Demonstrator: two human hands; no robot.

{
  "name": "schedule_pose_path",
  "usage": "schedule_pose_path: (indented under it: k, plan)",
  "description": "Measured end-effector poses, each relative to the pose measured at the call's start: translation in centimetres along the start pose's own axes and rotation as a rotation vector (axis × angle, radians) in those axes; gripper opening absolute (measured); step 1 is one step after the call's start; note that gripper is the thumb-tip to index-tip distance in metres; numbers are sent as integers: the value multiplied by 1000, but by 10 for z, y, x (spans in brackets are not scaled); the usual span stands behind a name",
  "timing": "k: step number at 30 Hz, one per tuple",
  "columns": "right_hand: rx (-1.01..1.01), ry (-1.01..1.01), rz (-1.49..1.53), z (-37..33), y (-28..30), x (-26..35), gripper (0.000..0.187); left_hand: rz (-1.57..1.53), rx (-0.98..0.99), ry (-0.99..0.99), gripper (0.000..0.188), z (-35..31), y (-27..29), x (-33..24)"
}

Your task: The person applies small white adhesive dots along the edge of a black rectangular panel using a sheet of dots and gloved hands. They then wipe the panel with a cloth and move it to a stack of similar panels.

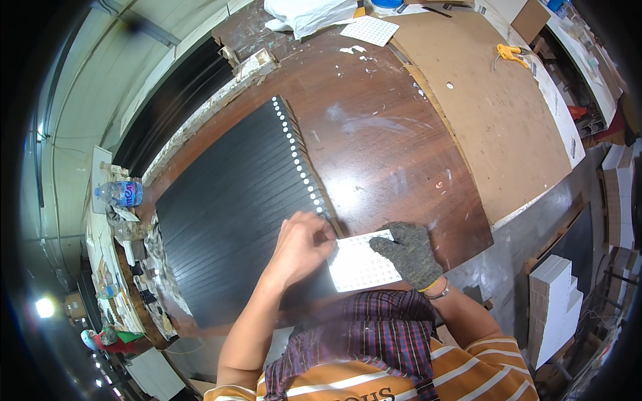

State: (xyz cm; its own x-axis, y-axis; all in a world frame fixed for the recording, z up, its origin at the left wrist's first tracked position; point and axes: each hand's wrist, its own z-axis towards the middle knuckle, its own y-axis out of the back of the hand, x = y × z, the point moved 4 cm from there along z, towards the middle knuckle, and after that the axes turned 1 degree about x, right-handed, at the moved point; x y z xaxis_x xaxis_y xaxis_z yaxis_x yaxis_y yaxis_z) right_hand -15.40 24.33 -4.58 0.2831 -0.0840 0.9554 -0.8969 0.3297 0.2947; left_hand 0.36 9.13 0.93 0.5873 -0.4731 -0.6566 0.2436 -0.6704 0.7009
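Observation:
My bare left hand [301, 242] is closed, with fingertips pinched at the left edge of a white sheet of small round stickers [358, 271]. Whatever the pinch holds is too small to make out. Gripping that sheet from the right is my right hand [409, 254], in a dark grey knit glove, with the thumb on top. Under my left hand and forearm lies a large black panel [221, 194], apparently on a stack of similar ones. A row of white dots [294, 154] runs along its right edge, from the far corner down to my left hand.
A brown wooden tabletop [374, 134] carries the panels. Brown board [481, 100] covers its right side, with a yellow-handled tool [511, 53] on it. Another dotted white sheet [370, 31] and a white bag [311, 15] lie at the back. A plastic bottle [120, 194] stands left.

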Motion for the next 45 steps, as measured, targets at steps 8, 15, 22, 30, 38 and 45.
schedule_pose_path:
  k: [8, 15, 22, 30, 38, 45]
  plan:
    - [-32, 128, -81, -6, -1, 2, 16, 19, 1, -36, 10, -8, -9, -4]
    - [-51, 40, -39, -18, -2, -7, 17, -210, -6, 105, 11, -13, -13, 21]
    - [-34, 0, 0, -27, 3, -14, 17, 50, -10, 185, 14, 4, -14, 35]
    - [-23, -18, -32, -29, 8, -11, 18, 274, -34, 302, 13, 5, -9, 21]
    - [-18, 38, -57, -31, 4, -2, 20, -86, 32, -33, 12, -14, -25, -19]
    - [20, 63, -64, -35, -3, 6, 20, -68, -11, -50, 11, -22, -28, -26]
